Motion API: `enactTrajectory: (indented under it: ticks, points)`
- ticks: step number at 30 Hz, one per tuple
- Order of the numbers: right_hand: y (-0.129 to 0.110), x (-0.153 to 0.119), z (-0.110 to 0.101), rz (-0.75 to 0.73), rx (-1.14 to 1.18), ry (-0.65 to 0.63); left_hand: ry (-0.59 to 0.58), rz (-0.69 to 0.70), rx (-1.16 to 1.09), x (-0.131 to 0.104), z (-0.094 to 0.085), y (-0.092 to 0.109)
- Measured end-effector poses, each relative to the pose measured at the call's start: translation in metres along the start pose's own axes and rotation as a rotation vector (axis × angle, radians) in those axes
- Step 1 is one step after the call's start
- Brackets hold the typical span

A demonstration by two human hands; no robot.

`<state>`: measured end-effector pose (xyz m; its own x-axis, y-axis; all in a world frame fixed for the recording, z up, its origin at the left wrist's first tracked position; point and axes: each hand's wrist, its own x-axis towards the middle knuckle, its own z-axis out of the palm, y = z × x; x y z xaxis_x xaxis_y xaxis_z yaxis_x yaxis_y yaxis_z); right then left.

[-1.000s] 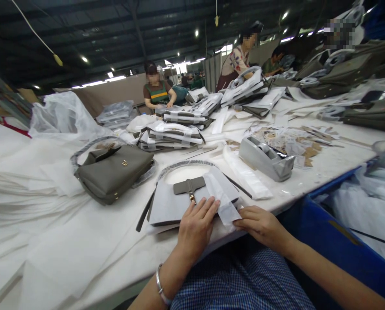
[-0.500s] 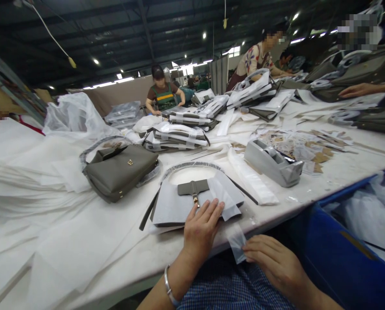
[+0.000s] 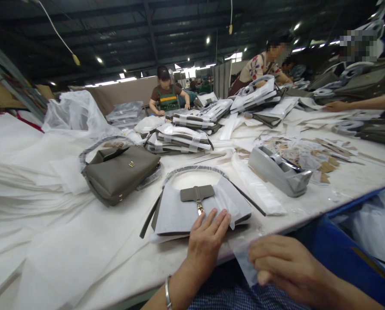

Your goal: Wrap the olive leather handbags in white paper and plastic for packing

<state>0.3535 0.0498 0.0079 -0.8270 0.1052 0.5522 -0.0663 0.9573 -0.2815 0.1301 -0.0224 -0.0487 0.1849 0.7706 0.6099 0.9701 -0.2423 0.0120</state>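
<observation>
A grey-green handbag (image 3: pixel 197 193) lies on the table in front of me, its front covered by white paper (image 3: pixel 176 215) with the flap and gold clasp showing. Its raised handle (image 3: pixel 195 169) is wrapped in clear film. My left hand (image 3: pixel 208 237) rests flat on the bag's lower front, fingers extended, just below the clasp. Over the table's front edge, my right hand (image 3: pixel 286 265) pinches a translucent plastic piece (image 3: pixel 246 260), which hangs from near the bag's lower right corner. Whether that piece is joined to the bag I cannot tell.
An unwrapped handbag (image 3: pixel 121 174) lies to the left, beside spread white sheets (image 3: pixel 50 241). At right stand a grey tape dispenser (image 3: pixel 278 172) and a blue bin (image 3: pixel 347 254) holding plastic. Stacked wrapped bags (image 3: pixel 179 140) lie behind; co-workers stand across the table.
My right hand has moved slightly right and closer, drawing the plastic piece with it. My left hand stays on the bag. The whole view has shifted a little.
</observation>
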Motion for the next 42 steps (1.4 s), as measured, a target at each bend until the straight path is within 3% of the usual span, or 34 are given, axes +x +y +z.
enactTrajectory:
  ticks: [2, 4, 8, 11, 14, 16, 19, 22, 24, 28, 33, 42]
  points:
    - [0.026, 0.027, -0.008, 0.053, -0.095, 0.091, 0.027, 0.009, 0.002, 0.001, 0.0, 0.0]
    - [0.058, 0.054, -0.004, 0.114, -0.193, 0.085, 0.049, 0.018, 0.009, 0.001, 0.0, 0.0]
    - [0.115, 0.089, 0.021, 0.194, -0.312, -0.225, 0.061, 0.01, 0.018, -0.001, 0.004, 0.0]
    - [0.133, 0.097, 0.031, 0.219, -0.288, -0.342, 0.068, 0.013, 0.022, -0.001, 0.005, -0.001]
    - [0.127, 0.09, 0.025, 0.194, -0.21, -0.261, 0.074, 0.028, 0.019, -0.001, 0.005, -0.001]
    - [0.112, 0.072, 0.018, 0.175, -0.166, -0.091, 0.07, 0.024, 0.01, -0.001, 0.003, -0.001]
    - [0.079, 0.022, 0.011, 0.198, -0.203, 0.191, 0.057, 0.019, -0.009, -0.001, 0.002, -0.001]
    - [0.046, -0.03, 0.013, 0.141, -0.286, 0.22, 0.035, 0.01, -0.03, -0.002, -0.001, -0.001]
    - [0.032, -0.047, 0.019, 0.101, -0.332, 0.217, 0.021, 0.002, -0.041, -0.002, -0.002, 0.0]
    - [0.03, -0.024, 0.025, 0.15, -0.379, 0.302, -0.001, 0.004, -0.042, 0.0, -0.004, 0.0]
    - [0.038, 0.023, 0.018, 0.08, -0.354, 0.222, 0.008, 0.006, -0.033, 0.0, -0.004, 0.001]
    - [0.031, 0.007, 0.039, 0.075, -0.338, 0.309, -0.003, 0.005, -0.032, -0.001, -0.007, 0.002]
